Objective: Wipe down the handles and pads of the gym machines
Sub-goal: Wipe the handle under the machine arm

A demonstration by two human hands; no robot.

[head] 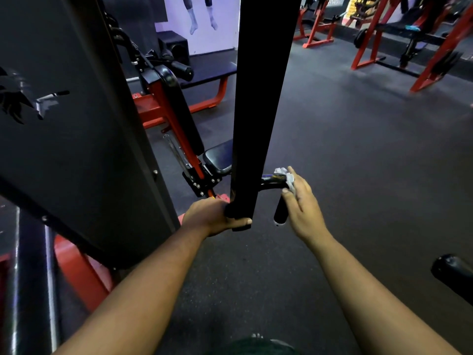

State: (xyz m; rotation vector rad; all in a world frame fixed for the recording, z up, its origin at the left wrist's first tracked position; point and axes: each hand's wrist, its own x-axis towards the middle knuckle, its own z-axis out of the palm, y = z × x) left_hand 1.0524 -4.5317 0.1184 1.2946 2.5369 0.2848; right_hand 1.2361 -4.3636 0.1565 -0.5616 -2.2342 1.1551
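A black machine arm (pixel 258 103) hangs down the middle of the head view. My left hand (pixel 210 216) grips its lower end. A black curved handle (pixel 277 190) sticks out to the right of the arm and bends down toward me. My right hand (pixel 302 206) holds a crumpled white cloth (pixel 288 176) against the bend of that handle, with the fingers curled around cloth and handle. Behind the arm sits the machine's black seat pad (pixel 220 157) and its tall black back pad (pixel 184 116) on a red frame.
A large black shroud panel (pixel 76 137) fills the left. Red-framed benches and racks (pixel 425 47) stand at the far right and back. A black roller pad (pixel 453 272) pokes in at the right edge. Dark rubber floor (pixel 358 162) stretches right of the machine.
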